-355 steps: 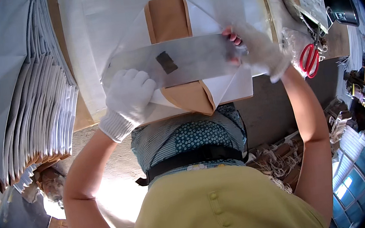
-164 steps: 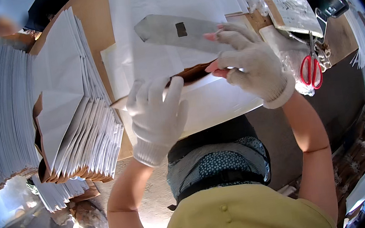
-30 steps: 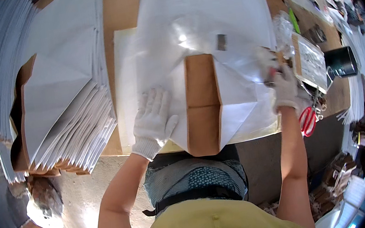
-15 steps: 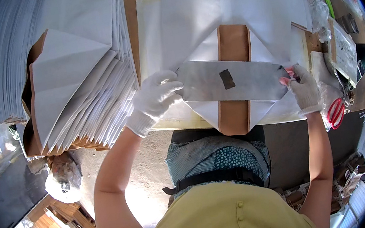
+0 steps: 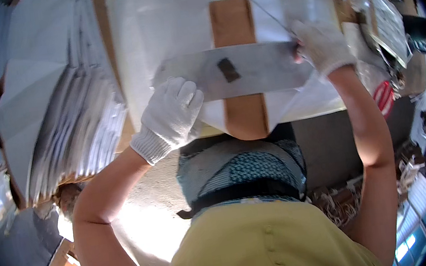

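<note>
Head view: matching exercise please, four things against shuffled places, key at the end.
1. long flat grey plate
2. red-handled scissors
3. fanned stack of folded white paper
4. brown folded paper strip

A. passing beneath the plate
B. left of the white-gloved left hand
C. reaching between both hands
D. right of the right forearm

Pairs: 1-C, 2-D, 3-B, 4-A

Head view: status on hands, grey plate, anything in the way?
Left hand on left end of grey plate, right hand at right end. Plate lies across brown-and-white folded paper. Red-handled scissors off right, clear of plate.
</note>
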Tool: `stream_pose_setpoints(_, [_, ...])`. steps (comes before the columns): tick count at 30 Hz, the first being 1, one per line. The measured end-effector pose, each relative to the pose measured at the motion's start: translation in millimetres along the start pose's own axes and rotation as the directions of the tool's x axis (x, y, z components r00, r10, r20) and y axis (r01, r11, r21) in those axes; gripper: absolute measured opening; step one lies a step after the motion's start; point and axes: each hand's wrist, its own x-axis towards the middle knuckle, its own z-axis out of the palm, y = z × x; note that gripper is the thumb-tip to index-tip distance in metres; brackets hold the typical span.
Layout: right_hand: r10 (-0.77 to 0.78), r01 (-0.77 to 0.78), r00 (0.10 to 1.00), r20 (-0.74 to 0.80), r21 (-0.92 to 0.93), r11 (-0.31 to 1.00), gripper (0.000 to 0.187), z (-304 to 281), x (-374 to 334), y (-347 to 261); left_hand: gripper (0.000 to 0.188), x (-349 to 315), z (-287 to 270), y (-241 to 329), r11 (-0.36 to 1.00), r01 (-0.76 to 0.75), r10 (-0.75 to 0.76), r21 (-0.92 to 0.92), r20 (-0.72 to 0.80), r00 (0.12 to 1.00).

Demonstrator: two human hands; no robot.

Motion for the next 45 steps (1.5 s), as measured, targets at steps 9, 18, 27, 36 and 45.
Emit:
stream_pose_setpoints(9, [-0.073, -0.055, 0.975, 0.212, 0.541, 0.839, 0.051, 4, -36, 16, 0.019, 13, 32, 2, 0.961, 0.086, -0.099, -0.264, -0.035, 0.995])
stream_pose_setpoints(18, [-0.154, 0.160, 0.987, -0.045, 0.208, 0.965, 0.042, 7, -61, -11, 0.024, 9, 47, 21, 0.757, 0.436, -0.507, -0.487, -0.017, 0.862])
stream_pose_setpoints(27, [-0.061, 0.061, 0.995, -0.082, -0.001, 0.998, 0.089, 14, -29, -16, 0.070, 64, 22, -10, 0.705, 0.661, -0.699, -0.259, -0.091, 0.709])
stream_pose_setpoints(36, [0.136, -0.142, 0.980, 0.147, 0.032, 0.989, 0.103, 16, -22, -13, 0.024, 67, 33, -22, 0.559, 0.618, -0.662, -0.553, 0.151, 0.734])
stream_pose_setpoints(45, [-0.090, 0.100, 0.990, -0.110, 0.091, 0.991, 0.066, 39, -58, -10, 0.022, 50, 47, -4, 0.625, 0.487, -0.515, -0.610, 0.147, 0.845])
